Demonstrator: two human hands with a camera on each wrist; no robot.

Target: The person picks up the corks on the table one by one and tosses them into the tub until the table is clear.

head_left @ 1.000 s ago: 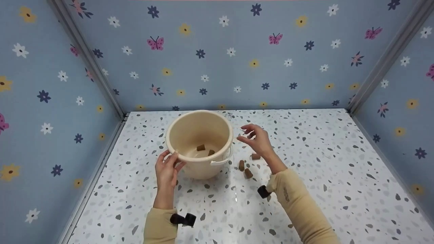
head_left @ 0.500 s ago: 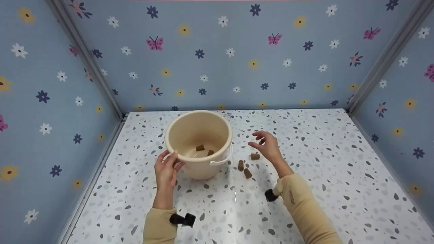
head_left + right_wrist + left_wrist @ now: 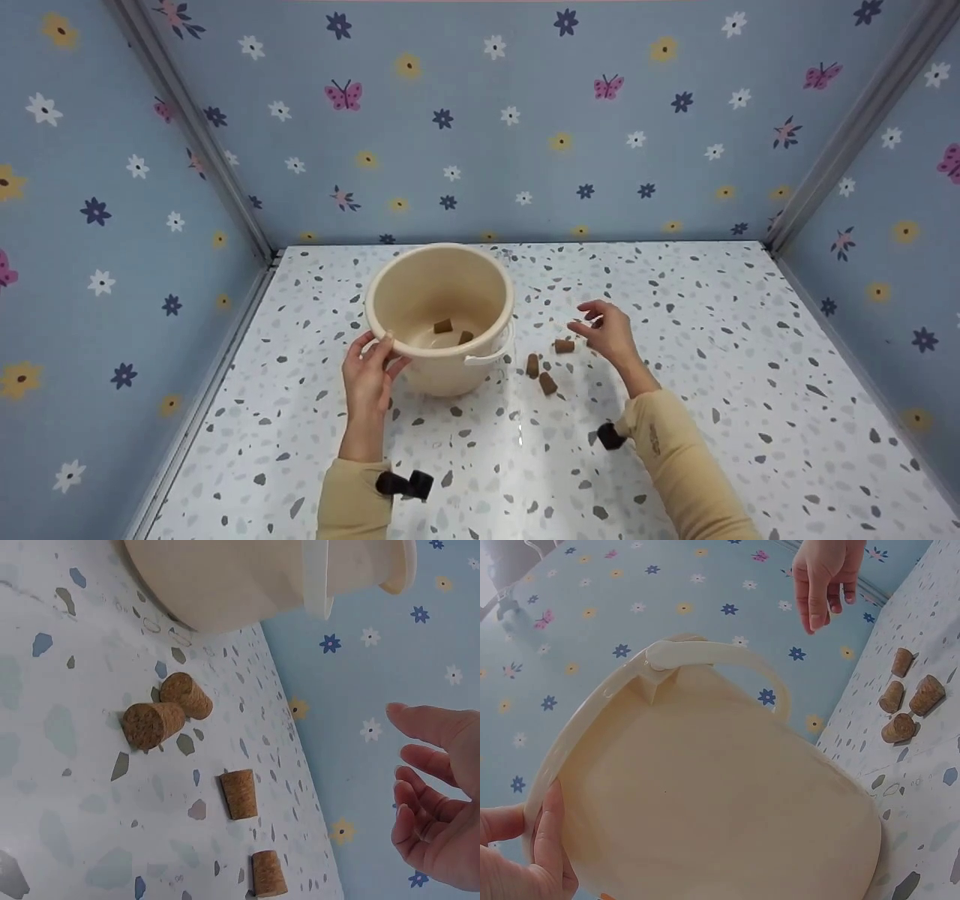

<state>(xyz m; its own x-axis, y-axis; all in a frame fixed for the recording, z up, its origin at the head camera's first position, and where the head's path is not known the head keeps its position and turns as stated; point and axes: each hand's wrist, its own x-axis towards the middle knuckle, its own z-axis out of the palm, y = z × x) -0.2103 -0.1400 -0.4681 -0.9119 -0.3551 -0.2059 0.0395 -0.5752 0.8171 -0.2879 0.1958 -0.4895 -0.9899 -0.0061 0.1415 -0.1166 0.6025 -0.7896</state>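
Left hand [image 3: 365, 379] gripping a bucket [image 3: 442, 375], right hand [image 3: 611, 334] beside corks [image 3: 547, 384]

A dark mark [image 3: 654, 439] runs lengthwise along the right sleeve [image 3: 694, 476], too small to read. A sliver of orange [image 3: 606, 897] at the bottom edge of the left wrist view is too cut off to identify.

The left forearm comes up from the bottom, and that hand grasps the front left of the cream bucket's rim [image 3: 510, 300], pinching it between thumb and fingers. The right arm slants in from the lower right. Its hand is raised off the desk [image 3: 750, 375], holding nothing, with fingers loosely curved and thumb apart from them. Each forearm wears a small black camera [image 3: 420, 486] near the wrist.

The bucket stands on the white, grey-flecked desk, its mouth towards the viewer and its white handle [image 3: 501, 354] hanging at the right. Two brown corks lie on the bottom inside. Four more lie on the desk, between the bucket and the right hand or near it, as the wrist views show. Pale blue walls [image 3: 540, 105] with flowers and butterflies surround the desk
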